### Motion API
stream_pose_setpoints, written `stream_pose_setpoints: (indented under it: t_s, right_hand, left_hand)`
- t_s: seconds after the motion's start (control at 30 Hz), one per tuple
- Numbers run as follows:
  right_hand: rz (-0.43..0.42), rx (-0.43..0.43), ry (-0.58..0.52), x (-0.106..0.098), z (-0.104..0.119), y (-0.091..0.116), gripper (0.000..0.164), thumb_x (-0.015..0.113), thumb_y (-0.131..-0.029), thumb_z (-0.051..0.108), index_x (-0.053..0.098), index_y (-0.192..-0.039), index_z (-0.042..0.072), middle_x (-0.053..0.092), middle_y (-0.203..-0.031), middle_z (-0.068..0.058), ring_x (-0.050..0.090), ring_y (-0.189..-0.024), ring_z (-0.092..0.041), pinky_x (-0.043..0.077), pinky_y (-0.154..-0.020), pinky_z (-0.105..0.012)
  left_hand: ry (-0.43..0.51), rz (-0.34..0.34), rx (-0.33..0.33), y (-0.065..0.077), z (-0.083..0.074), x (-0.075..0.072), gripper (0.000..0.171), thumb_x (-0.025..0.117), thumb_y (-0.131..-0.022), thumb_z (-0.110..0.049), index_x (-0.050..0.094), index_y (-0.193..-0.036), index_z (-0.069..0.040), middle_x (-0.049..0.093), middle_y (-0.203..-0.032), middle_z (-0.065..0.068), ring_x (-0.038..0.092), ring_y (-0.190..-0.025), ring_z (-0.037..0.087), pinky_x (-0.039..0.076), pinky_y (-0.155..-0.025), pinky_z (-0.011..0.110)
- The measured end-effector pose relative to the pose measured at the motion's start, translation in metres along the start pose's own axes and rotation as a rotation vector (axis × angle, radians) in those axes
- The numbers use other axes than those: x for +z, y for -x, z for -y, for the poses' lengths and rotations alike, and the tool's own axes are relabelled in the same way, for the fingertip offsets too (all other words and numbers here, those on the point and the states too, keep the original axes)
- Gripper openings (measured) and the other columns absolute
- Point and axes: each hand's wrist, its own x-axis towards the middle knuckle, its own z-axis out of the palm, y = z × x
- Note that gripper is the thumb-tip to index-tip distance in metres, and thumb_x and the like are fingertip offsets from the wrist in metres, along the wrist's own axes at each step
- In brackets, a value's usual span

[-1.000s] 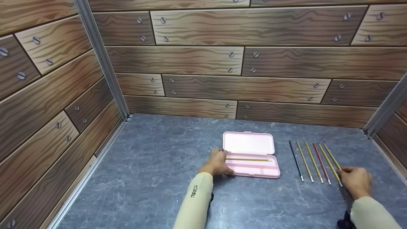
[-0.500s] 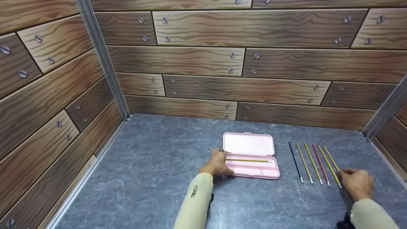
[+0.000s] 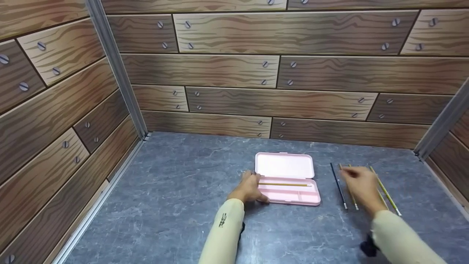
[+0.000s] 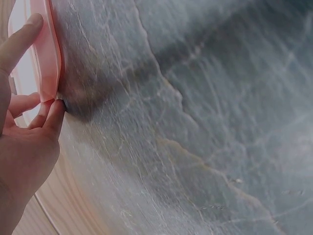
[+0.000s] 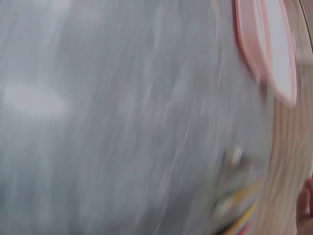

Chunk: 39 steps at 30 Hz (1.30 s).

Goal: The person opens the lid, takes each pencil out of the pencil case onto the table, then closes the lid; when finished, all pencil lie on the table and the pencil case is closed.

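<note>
My left hand (image 3: 249,189) grips the left end of an open pink pencil case (image 3: 278,197), its thumb at the front edge and its fingers at the back. In the left wrist view those fingers (image 4: 55,117) curl at the case's corner. One yellow pencil (image 3: 285,184) lies lengthwise inside the case. My right hand (image 3: 361,185), blurred, is over a row of pencils with its fingers loosely curled and nothing visible in them. A dark blue pencil (image 3: 338,185) ends the row on the left, a yellow pencil (image 3: 386,193) on the right; the hand covers those between.
The case's pale lid (image 3: 284,165) lies back, away from me. A grey marbled table (image 3: 183,205) carries everything. Wood-patterned walls (image 3: 220,69) stand behind and at both sides, with metal corner posts (image 3: 119,69).
My right hand has left the lower end of the rightmost pencil and swung left over the row. That pencil's eraser end now shows. My left hand stays on the case.
</note>
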Motion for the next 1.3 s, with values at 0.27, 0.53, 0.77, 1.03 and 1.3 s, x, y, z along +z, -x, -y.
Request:
stream_pose_setpoints:
  t_s: [0.27, 0.53, 0.77, 1.03, 1.3]
  right_hand:
    - [0.441, -0.169, -0.078, 0.055, 0.053, 0.002, 0.015, 0.076, -0.085, 0.003, 0.077, -0.098, -0.004, 0.076, -0.094, -0.017, 0.068, -0.083, -0.013, 0.055, -0.078, -0.024]
    - [0.557, -0.369, 0.101, 0.075, 0.059, 0.020, 0.016, 0.067, -0.086, -0.003, 0.076, -0.099, -0.005, 0.074, -0.090, -0.015, 0.069, -0.086, -0.031, 0.055, -0.080, -0.047]
    - [0.543, -0.382, 0.128, 0.077, 0.058, 0.022, 0.013, 0.066, -0.086, -0.002, 0.076, -0.094, -0.001, 0.064, -0.077, -0.005, 0.058, -0.071, -0.020, 0.050, -0.067, -0.040]
    - [0.646, -0.312, 0.118, 0.077, 0.062, 0.023, 0.012, 0.063, -0.089, 0.000, 0.075, -0.092, 0.001, 0.064, -0.082, -0.005, 0.058, -0.076, -0.016, 0.051, -0.071, -0.038]
    - [0.682, -0.278, 0.090, 0.076, 0.066, 0.025, 0.009, 0.062, -0.086, 0.001, 0.071, -0.084, 0.003, 0.055, -0.076, -0.002, 0.048, -0.071, -0.012, 0.042, -0.065, -0.030]
  left_hand:
    - [0.001, -0.015, 0.015, 0.001, 0.001, -0.001, 0.080, 0.097, -0.064, -0.029, 0.063, -0.131, 0.000, 0.051, -0.128, 0.015, 0.047, -0.122, 0.028, 0.045, -0.108, 0.043]
    - [-0.006, -0.023, 0.045, 0.002, 0.002, 0.005, 0.078, 0.097, -0.064, -0.029, 0.064, -0.129, 0.001, 0.051, -0.126, 0.014, 0.046, -0.122, 0.029, 0.044, -0.108, 0.042]
    - [-0.036, -0.015, 0.045, 0.000, 0.002, 0.002, 0.080, 0.096, -0.065, -0.030, 0.062, -0.131, 0.001, 0.051, -0.125, 0.016, 0.047, -0.122, 0.029, 0.044, -0.109, 0.042]
    - [-0.048, -0.035, 0.071, 0.000, 0.003, 0.002, 0.078, 0.097, -0.063, -0.031, 0.065, -0.126, 0.002, 0.053, -0.118, 0.015, 0.048, -0.114, 0.028, 0.046, -0.105, 0.041]
    - [-0.042, -0.025, 0.043, 0.000, 0.000, 0.001, 0.076, 0.097, -0.063, -0.030, 0.065, -0.126, 0.000, 0.054, -0.119, 0.014, 0.048, -0.114, 0.026, 0.047, -0.104, 0.041]
